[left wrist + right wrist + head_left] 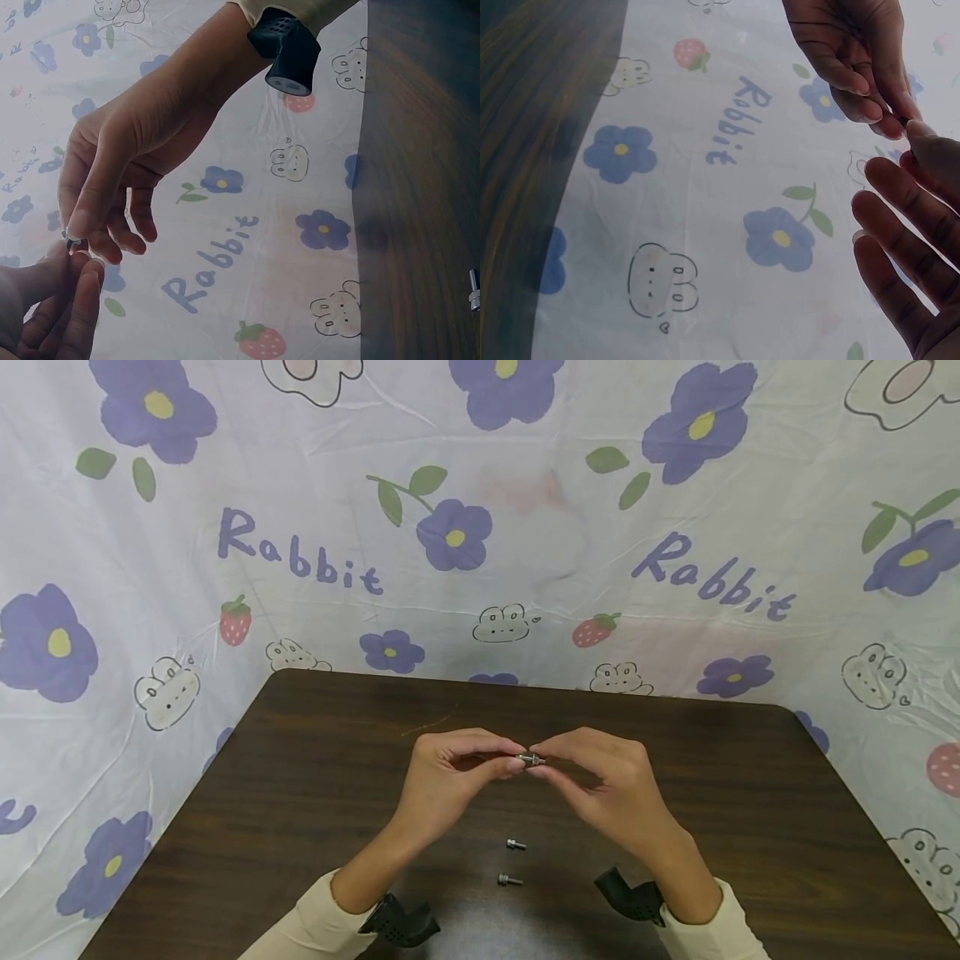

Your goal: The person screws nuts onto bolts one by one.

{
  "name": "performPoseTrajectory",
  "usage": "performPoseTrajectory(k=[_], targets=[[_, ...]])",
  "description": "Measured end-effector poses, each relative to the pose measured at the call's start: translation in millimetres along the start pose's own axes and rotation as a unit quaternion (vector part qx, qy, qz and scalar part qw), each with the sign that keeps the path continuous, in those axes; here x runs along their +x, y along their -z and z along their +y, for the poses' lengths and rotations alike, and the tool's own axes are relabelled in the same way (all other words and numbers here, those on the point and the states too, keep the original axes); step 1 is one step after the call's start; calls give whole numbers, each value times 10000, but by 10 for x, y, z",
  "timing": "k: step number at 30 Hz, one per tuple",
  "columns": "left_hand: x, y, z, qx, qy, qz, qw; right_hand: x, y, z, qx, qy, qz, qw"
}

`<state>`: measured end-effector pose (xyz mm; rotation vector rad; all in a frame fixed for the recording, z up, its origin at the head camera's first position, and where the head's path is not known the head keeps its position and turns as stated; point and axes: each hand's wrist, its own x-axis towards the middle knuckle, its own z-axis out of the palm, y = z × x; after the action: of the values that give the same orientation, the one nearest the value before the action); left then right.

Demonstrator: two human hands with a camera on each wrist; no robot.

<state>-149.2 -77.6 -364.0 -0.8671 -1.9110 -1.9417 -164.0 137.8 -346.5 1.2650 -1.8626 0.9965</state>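
Observation:
A small silvery screw (531, 760), with what looks like a washer or nut on its shank, is held level between two hands above the table. My left hand (442, 777) pinches its left end between thumb and forefinger. From the other side my right hand (611, 781) has thumb and forefinger at the right end, pinching there. In the right wrist view the other fingers of my right hand (915, 240) are spread loosely, and fingertips mostly hide the screw. Two similar screws lie on the table below, a nearer screw (510, 880) and a farther screw (516, 844).
The dark wood-grain table (300, 827) reaches back to a white cloth (540, 552) printed with flowers and rabbits, which also hangs at both sides. Black wrist cameras sit on the left wrist (405, 922) and right wrist (628, 895), beside cream sleeves.

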Motion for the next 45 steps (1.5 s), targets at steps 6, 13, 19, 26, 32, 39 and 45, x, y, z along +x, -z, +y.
performPoseTrajectory(k=[6,13,19,26,32,39,45], targets=[[2,-1,1,58,-143,-18,9999,-4,-10,3,164,-52,36,9998],[-1,-9,10,73,-207,-16,9998,-9,-12,-10,313,-181,-18,9993],[8,-14,23,156,-255,20,9996,-18,4,-17,267,-454,-142,9985],[13,-6,19,270,-206,62,9994,-5,28,-49,474,-679,22,9966],[-2,-10,20,146,-179,50,9997,-13,12,-35,531,-434,-23,9976],[12,-7,22,106,-230,10,9997,-1,-2,-31,479,-370,25,9982],[6,-3,14,55,-253,-38,9997,-34,-25,-37,530,-730,-178,9958]])
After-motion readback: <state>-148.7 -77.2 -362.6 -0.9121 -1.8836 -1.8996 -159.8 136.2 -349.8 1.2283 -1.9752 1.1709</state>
